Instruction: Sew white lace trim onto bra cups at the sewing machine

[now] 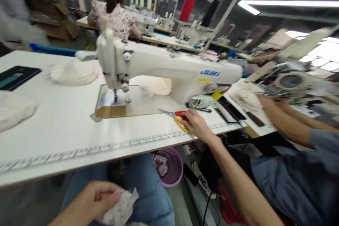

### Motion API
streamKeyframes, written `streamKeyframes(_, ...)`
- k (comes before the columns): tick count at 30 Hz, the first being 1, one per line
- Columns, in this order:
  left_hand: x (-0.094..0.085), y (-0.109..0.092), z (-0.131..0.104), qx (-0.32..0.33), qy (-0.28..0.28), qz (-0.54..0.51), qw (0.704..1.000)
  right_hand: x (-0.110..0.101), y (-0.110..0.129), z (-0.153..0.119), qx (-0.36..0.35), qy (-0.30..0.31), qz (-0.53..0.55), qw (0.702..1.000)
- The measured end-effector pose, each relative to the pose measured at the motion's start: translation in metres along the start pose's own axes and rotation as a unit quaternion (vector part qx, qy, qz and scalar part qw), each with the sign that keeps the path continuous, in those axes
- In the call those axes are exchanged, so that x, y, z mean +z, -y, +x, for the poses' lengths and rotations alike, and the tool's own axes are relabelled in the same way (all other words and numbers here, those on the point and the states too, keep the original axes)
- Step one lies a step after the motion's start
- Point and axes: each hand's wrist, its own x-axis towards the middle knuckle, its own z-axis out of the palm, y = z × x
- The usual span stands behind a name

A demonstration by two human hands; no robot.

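Note:
My left hand (99, 199) is closed on a thin, crumpled piece of pale fabric (123, 206), held low over my lap below the table edge. On the sewing table (66, 120), my right hand (197, 124) grips a pair of scissors (173, 114) by the red and yellow handles. Their blades point left and lie close to the tabletop. Behind them stands a white sewing machine (164, 60), with its needle area to the left of the scissors. Pale cloth (156, 85) lies under the machine's arm.
Stacks of pale fabric (74, 72) lie on the left, beside a dark flat case (18, 76). A purple basket (172, 167) with scraps stands below the table. A co-worker's arms (288, 120) reach in at the right; another person (115, 14) sits ahead.

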Motion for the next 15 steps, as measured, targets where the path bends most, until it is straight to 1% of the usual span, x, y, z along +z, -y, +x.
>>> streamKeyframes(2,0.0,-0.007,-0.008,-0.015,0.01,-0.009,1.0,-0.003,0.008,-0.006,-0.006,-0.001,0.023,1.0)
streamKeyframes(3,0.0,-0.01,-0.01,-0.02,0.015,-0.01,1.0,-0.007,0.016,-0.013,-0.007,-0.001,0.033,0.999)
streamKeyframes(5,-0.001,-0.015,-0.012,-0.026,0.023,-0.002,0.999,-0.014,0.039,-0.031,-0.017,0.003,0.061,0.998)
streamKeyframes(7,-0.002,-0.015,-0.011,-0.022,0.031,0.001,0.999,-0.016,0.066,-0.054,-0.026,0.02,0.159,0.987)
streamKeyframes(8,-0.003,-0.013,-0.011,-0.019,0.039,0.002,0.999,-0.014,0.08,-0.065,-0.015,0.058,0.21,0.976)
streamKeyframes(9,-0.004,-0.012,-0.011,-0.015,0.05,0.004,0.999,-0.011,0.091,-0.075,0.002,0.117,0.247,0.962)
streamKeyframes(10,-0.004,-0.011,-0.011,-0.012,0.061,0.007,0.998,-0.006,0.101,-0.084,0.022,0.174,0.264,0.948)
streamKeyframes(11,-0.005,-0.009,-0.011,-0.01,0.07,0.015,0.997,0.0,0.108,-0.092,0.033,0.217,0.272,0.937)
streamKeyframes(13,-0.004,-0.008,-0.013,-0.007,0.075,0.03,0.997,0.012,0.117,-0.103,0.041,0.275,0.271,0.922)
streamKeyframes(15,-0.002,-0.007,-0.015,-0.011,0.066,0.034,0.997,0.023,0.121,-0.109,0.037,0.301,0.271,0.914)
